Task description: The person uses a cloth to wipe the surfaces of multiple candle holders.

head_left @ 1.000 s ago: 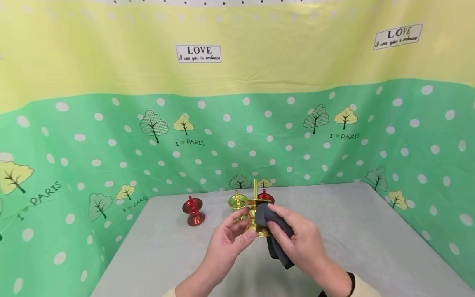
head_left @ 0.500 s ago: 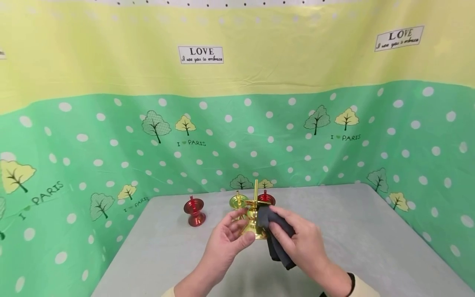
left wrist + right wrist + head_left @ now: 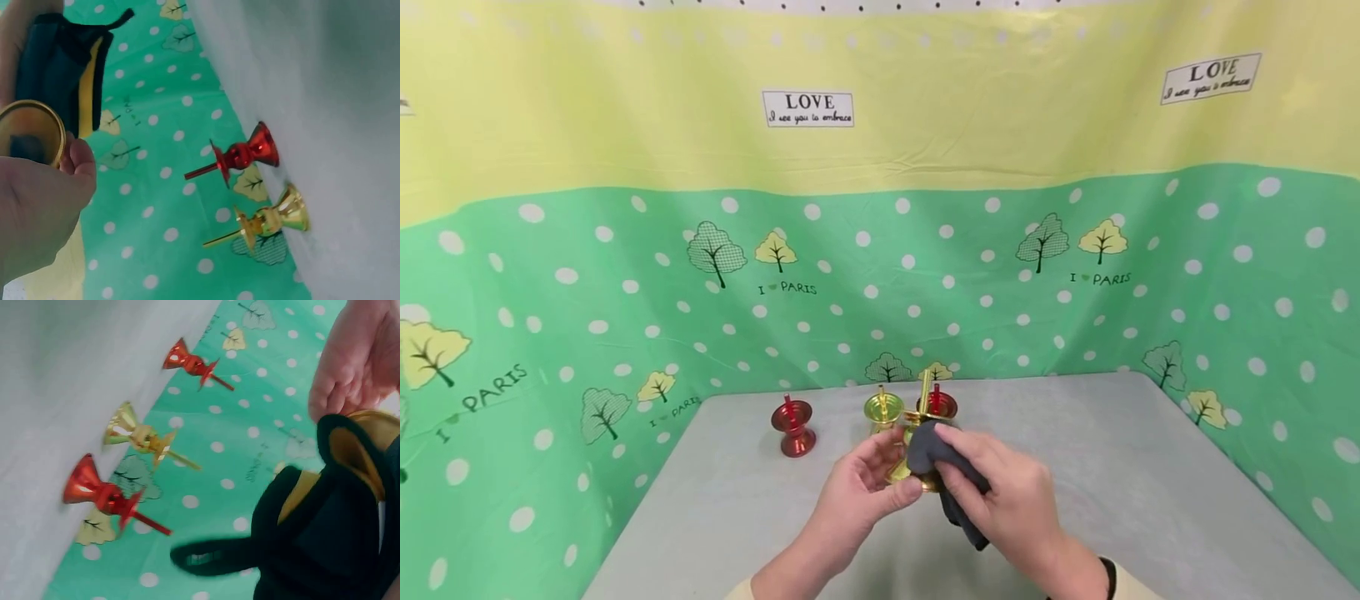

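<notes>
- Green and yellow printed curtain (image 3: 880,225) hangs behind a grey table (image 3: 1112,483); clock positions are taken in the head view, around the held candlestick (image 3: 925,392).
- That gold piece seems lifted off the tabletop, nearly upright, its spike leaning slightly toward 1 o'clock.
- At 8 o'clock the left hand (image 3: 857,492) grasps it, thumb by the base, fingers curled in below the dish. Such a hold probably steadies the body while leaving spike and right side reachable.
- At 4 o'clock the right hand (image 3: 1007,492) pinches a dark cloth (image 3: 927,448), bunched presumably to make a soft pad. It lies against the candlestick's near side, hiding the waist, its tail hanging toward 5 o'clock.
- So the candlestick sits inside the left grip and just beyond the right fingertips, cloth between; whether any right finger meets metal, I cannot tell.
- Farther back stand a red holder (image 3: 795,429) at 9 o'clock, a gold holder (image 3: 883,410) at 10 and a second red holder (image 3: 940,406) at 1, likely placed there to leave working room.
</notes>
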`<control>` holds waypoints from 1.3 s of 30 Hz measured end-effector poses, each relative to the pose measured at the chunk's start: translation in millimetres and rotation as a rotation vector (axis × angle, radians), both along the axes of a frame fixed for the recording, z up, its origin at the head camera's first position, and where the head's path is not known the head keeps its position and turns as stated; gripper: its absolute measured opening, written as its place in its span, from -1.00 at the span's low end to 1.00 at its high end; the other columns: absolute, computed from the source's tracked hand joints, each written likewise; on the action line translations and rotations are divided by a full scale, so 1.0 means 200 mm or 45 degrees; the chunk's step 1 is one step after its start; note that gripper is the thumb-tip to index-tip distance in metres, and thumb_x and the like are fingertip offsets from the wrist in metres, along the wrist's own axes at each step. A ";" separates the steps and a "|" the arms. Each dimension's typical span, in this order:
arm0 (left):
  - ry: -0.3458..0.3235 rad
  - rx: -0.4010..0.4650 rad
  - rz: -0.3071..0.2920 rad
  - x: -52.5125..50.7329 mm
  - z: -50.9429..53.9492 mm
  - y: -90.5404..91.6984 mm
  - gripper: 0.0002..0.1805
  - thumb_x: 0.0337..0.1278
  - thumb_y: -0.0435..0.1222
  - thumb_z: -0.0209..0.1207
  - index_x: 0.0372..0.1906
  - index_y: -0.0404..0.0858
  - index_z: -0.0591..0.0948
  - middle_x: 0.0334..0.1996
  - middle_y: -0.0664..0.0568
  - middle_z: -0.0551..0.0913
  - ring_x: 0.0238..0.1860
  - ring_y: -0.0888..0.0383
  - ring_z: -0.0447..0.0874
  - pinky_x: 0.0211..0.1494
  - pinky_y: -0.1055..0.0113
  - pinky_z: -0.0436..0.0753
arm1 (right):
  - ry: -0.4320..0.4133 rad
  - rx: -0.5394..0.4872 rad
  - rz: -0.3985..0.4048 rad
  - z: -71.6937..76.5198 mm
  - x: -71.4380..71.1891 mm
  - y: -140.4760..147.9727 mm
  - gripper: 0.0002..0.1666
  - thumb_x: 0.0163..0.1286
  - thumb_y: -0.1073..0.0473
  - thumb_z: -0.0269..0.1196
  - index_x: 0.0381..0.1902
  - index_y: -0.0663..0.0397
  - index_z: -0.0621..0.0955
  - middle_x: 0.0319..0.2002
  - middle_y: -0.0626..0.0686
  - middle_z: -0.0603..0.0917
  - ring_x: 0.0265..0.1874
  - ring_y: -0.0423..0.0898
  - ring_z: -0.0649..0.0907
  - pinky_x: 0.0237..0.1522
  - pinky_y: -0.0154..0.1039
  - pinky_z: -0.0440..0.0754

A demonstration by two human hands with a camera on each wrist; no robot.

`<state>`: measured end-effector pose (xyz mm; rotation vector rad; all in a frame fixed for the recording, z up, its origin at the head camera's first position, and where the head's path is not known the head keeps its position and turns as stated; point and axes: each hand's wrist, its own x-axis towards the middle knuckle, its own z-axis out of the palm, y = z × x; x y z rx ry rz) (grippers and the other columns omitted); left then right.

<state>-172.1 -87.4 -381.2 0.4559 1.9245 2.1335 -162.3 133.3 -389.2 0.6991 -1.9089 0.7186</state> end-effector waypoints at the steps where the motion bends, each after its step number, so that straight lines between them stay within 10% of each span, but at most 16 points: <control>1: -0.003 0.000 -0.005 0.00 0.00 0.00 -0.20 0.34 -0.13 0.46 0.53 -0.38 0.42 0.32 -0.22 0.68 0.23 0.11 0.71 0.18 0.33 0.76 | -0.027 -0.016 -0.009 -0.01 -0.01 0.01 -0.57 0.45 0.06 0.46 0.25 -0.13 0.75 -0.08 -0.05 0.87 -0.26 -0.10 0.87 -0.21 -0.33 0.81; 5: -0.009 -0.007 -0.061 0.00 0.00 -0.01 -0.22 0.47 -0.11 0.34 0.58 -0.41 0.35 0.39 -0.29 0.63 0.32 0.05 0.69 0.33 0.27 0.69 | -0.100 -0.038 -0.056 -0.02 -0.03 0.03 -0.39 0.20 0.23 0.59 0.24 -0.16 0.76 -0.04 -0.03 0.88 -0.20 -0.09 0.88 -0.17 -0.36 0.80; 15: -0.071 0.015 -0.196 -0.02 0.00 0.00 -0.21 0.40 -0.18 0.41 0.57 -0.37 0.37 0.40 -0.14 0.59 0.22 0.15 0.74 0.23 0.32 0.73 | -0.028 0.052 0.000 -0.02 0.00 0.02 -0.58 0.62 -0.17 0.25 0.26 -0.18 0.74 -0.11 -0.09 0.86 -0.22 -0.11 0.87 -0.21 -0.26 0.82; 21: -0.075 -0.087 -0.126 -0.02 -0.01 0.01 -0.22 0.33 -0.14 0.46 0.53 -0.33 0.45 0.28 -0.09 0.71 0.16 0.10 0.70 0.19 0.32 0.70 | -0.018 0.102 -0.018 -0.04 0.00 0.01 -0.56 0.63 -0.21 0.21 0.28 -0.22 0.73 -0.15 -0.13 0.83 -0.32 -0.18 0.84 -0.30 -0.25 0.80; 32: -0.094 0.019 -0.092 -0.02 -0.02 0.00 -0.15 0.34 -0.24 0.44 0.59 -0.34 0.30 0.32 -0.24 0.67 0.24 0.05 0.73 0.24 0.25 0.75 | -0.197 0.009 -0.036 -0.04 -0.03 0.04 -0.36 0.17 0.26 0.60 0.23 -0.20 0.76 -0.02 -0.06 0.88 -0.18 -0.13 0.87 -0.17 -0.36 0.79; 39: -0.059 -0.088 -0.140 -0.02 -0.02 0.00 -0.25 0.34 -0.13 0.46 0.53 -0.27 0.46 0.37 -0.12 0.65 0.26 0.04 0.64 0.20 0.27 0.74 | -0.015 0.124 -0.018 -0.01 0.01 0.00 -0.58 0.59 -0.16 0.29 0.28 -0.23 0.74 -0.13 -0.10 0.86 -0.28 -0.14 0.86 -0.29 -0.23 0.81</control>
